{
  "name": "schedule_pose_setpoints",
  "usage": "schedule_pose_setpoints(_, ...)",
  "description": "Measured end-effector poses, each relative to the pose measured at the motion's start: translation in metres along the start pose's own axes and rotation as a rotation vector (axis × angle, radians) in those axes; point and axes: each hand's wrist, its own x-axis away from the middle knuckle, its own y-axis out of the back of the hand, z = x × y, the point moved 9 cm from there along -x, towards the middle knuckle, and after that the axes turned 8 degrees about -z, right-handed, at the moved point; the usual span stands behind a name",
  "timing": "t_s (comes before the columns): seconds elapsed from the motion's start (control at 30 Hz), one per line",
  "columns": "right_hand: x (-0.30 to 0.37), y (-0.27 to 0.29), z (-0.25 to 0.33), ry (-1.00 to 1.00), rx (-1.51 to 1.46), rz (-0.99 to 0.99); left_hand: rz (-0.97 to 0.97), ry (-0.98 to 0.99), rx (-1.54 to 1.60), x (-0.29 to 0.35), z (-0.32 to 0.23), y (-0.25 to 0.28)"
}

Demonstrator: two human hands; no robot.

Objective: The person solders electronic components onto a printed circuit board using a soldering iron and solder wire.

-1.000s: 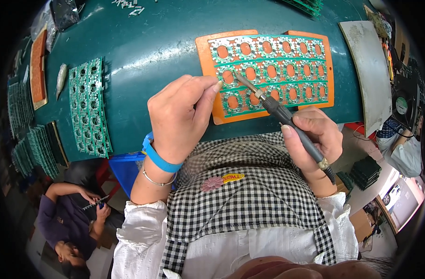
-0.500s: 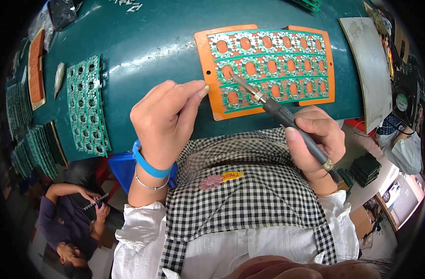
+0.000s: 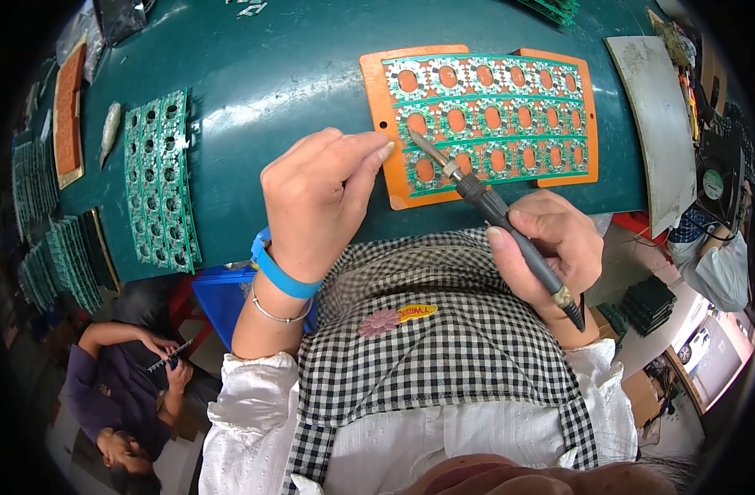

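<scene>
In my right hand (image 3: 559, 243) is a soldering iron (image 3: 495, 206) with a dark grey handle, gripped like a pen. Its metal tip points up and left, at the left end of the middle row on a green circuit board panel (image 3: 443, 101). Three rows of round openings run across that panel, which lies on an orange fixture plate (image 3: 376, 87). My left hand (image 3: 320, 194) has thumb and forefinger pinched together by the plate's left edge, close to the iron's tip. Whatever may be between those fingertips is too small to make out.
Left on the green table lie more circuit board panels (image 3: 159, 177), a whitish wrapped object (image 3: 110, 132) and an orange plate (image 3: 68, 115). A pale grey board (image 3: 654, 132) sits at the right edge. Below left, a person (image 3: 113, 388) handles a small strip beside a blue bin (image 3: 221, 289).
My left hand has shifted right and slightly up, still pinched. The panel and plate appear a little further right in view. My right hand with the iron sits slightly further left.
</scene>
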Motion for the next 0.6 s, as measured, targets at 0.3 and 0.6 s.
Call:
schedule_pose_setpoints(0.3, 0.010, 0.012, -0.009, -0.125, -0.032, -0.093, 0.047, 0.153, 0.063, 0.017, 0.005, 0.007)
schedule_pose_setpoints(0.6, 0.023, 0.027, 0.003, -0.056, -0.091, -0.034, 0.079, 0.132, 0.074, 0.029, -0.010, 0.013)
